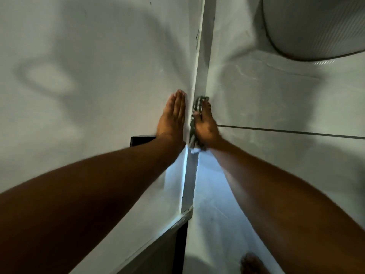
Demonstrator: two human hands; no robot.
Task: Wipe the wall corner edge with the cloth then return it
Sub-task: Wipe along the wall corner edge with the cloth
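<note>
Cloth [197, 107]: checked, green and pale, bunched lengthwise. It sits pressed against the wall corner edge [199, 56], the raised white strip where two pale walls meet. One end shows above the fingertips; the other trails out below the wrist.

Right hand [205, 125]: clenched around the cloth, thumb on the near side, fingers pointing up along the strip. The cloth lies between palm and edge, so contact looks firm.

Left hand [173, 115]: holding nothing, flat and released, fingers together, palm laid on the left wall [88, 76] just beside the strip. It reads as a brace, not a working hand.

Both forearms reach up and forward from the bottom of the view. The two hands sit level with each other, either side of the strip, close but apart.

Further out: a dark rectangular plate [142, 141] on the left wall, partly behind the left wrist. A thin dark line [296, 132] crosses the right wall. A large pale curved body [316, 26] fills the upper right; what it is I cannot tell. A bare foot [250, 264] shows at the bottom.

Step in hand, by my judgement: the wiping stroke itself, about mid-height on the edge. Return of the cloth is not yet begun.

Next move calls for steady pressure on the strip while sliding along it, keeping the bunched cloth from slipping out of the palm. Where the cloth is to be returned is not in view.
</note>
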